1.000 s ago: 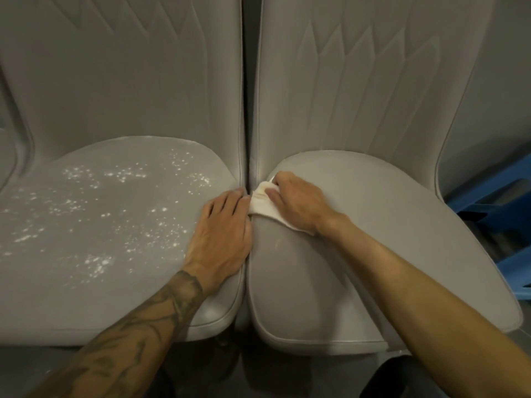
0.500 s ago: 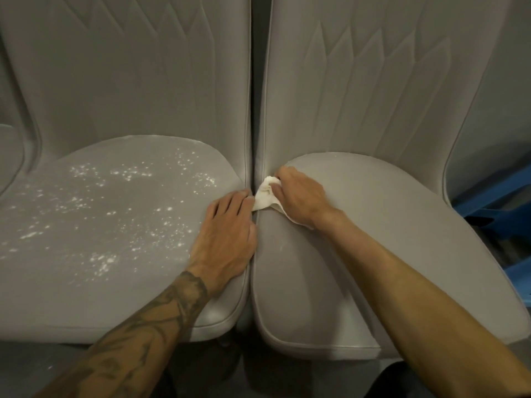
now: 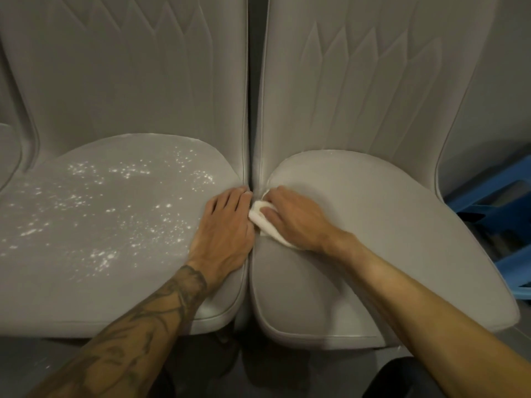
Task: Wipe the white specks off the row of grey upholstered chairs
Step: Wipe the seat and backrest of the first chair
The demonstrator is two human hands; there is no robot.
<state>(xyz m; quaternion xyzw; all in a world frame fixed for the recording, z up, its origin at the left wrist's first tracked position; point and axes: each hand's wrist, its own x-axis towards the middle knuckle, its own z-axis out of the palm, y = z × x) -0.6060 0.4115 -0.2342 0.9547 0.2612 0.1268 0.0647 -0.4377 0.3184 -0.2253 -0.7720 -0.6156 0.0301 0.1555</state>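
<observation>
Two grey upholstered chairs stand side by side. The left seat (image 3: 86,282) is scattered with white specks (image 3: 123,214). The right seat (image 3: 388,231) looks free of specks. My left hand (image 3: 227,225) lies flat, palm down, on the right edge of the left seat, fingers together beside the gap. My right hand (image 3: 293,219) presses a crumpled white cloth (image 3: 265,225) onto the left edge of the right seat, right at the narrow gap between the chairs. Most of the cloth is hidden under my fingers.
Tall quilted backrests (image 3: 373,96) rise behind both seats. A third chair's edge (image 3: 8,156) shows at far left. Blue frame pieces (image 3: 494,225) stand at the right, close to the right seat. Dark floor (image 3: 218,366) lies below the seat fronts.
My right hand and the cloth slid a little along the seat's left edge by the gap, bunching the cloth under the fingers. My left hand stays on the left seat's edge.
</observation>
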